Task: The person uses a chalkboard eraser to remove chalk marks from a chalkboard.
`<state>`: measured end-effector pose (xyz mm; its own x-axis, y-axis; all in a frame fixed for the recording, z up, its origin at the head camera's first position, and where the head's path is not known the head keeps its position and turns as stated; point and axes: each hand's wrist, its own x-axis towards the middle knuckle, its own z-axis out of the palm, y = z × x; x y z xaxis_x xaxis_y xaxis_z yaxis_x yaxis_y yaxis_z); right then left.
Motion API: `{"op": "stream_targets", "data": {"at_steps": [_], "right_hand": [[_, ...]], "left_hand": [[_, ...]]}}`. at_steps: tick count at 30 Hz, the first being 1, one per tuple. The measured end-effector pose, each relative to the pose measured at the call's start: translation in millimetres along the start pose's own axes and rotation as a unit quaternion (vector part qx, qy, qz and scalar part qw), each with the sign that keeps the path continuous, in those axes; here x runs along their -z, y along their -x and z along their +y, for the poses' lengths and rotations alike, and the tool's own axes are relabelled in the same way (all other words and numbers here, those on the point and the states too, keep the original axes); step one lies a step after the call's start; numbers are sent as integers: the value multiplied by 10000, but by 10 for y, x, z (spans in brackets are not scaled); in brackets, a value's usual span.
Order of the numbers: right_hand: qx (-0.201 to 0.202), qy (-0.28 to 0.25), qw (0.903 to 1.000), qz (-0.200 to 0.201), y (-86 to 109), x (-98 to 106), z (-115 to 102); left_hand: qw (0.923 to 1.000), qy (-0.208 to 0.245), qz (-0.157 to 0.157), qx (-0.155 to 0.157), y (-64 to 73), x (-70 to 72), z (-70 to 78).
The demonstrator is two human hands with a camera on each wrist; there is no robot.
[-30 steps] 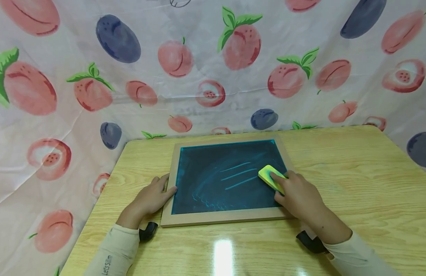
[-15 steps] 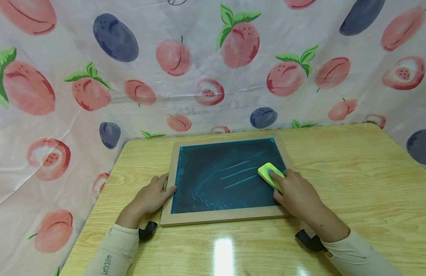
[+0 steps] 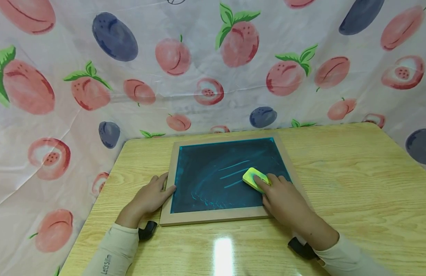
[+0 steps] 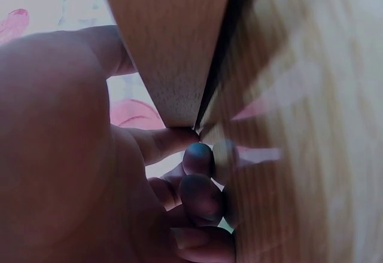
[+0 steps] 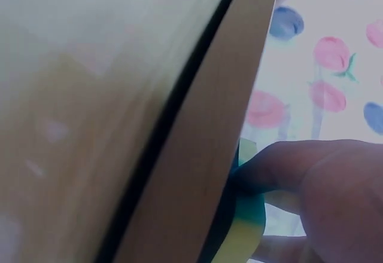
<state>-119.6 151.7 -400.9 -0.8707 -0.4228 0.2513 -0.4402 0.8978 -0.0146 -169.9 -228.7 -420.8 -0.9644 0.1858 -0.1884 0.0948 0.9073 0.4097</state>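
Note:
A wood-framed chalkboard [image 3: 199,161] lies on the table, with blue chalk strokes and smears on its dark surface. My left hand [image 3: 149,197] holds the frame's left side, thumb over the top and fingers along the outer edge. In the left wrist view, the frame [image 4: 173,42] passes between the thumb and the fingers of that hand [image 4: 72,149]. My right hand [image 3: 285,199] grips a yellow chalkboard eraser [image 3: 251,177] against the board, over the right ends of the strokes. Teal chalk stains the eraser [image 5: 245,233] in the right wrist view, where the right hand's [image 5: 341,197] thumb presses its side.
The light wood table [image 3: 354,172] extends around the board. Behind and to the left hangs a fruit-print cloth [image 3: 213,57]. Black wrist mounts [image 3: 148,230] sit beneath both wrists, close to the table.
My right hand has slid the eraser leftward across the board, covering the right ends of the lower strokes. My left hand stays on the frame.

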Motion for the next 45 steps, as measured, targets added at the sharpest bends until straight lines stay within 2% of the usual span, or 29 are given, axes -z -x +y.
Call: {"op": "stream_targets", "data": {"at_steps": [7, 22, 30, 34, 40, 45], "right_hand": [[252, 65, 9997, 36, 22, -34, -145], [342, -517, 9974, -377, 20, -26, -194], [271, -567, 9967, -510, 28, -6, -151], [151, -429, 9980, -435, 25, 19, -71], [77, 58, 9999, -103, 24, 37, 67], [-107, 154, 9998, 32, 24, 77, 140]], "left_hand": [[9995, 275, -114, 35, 13, 2, 2], [9998, 160, -67, -25, -1, -15, -18], [9999, 100, -49, -3, -5, -12, -8], [9999, 139, -87, 0, -6, -6, -4], [9998, 187, -78, 0, -1, -10, -2], [9999, 136, -45, -24, -4, -22, -20]]}}
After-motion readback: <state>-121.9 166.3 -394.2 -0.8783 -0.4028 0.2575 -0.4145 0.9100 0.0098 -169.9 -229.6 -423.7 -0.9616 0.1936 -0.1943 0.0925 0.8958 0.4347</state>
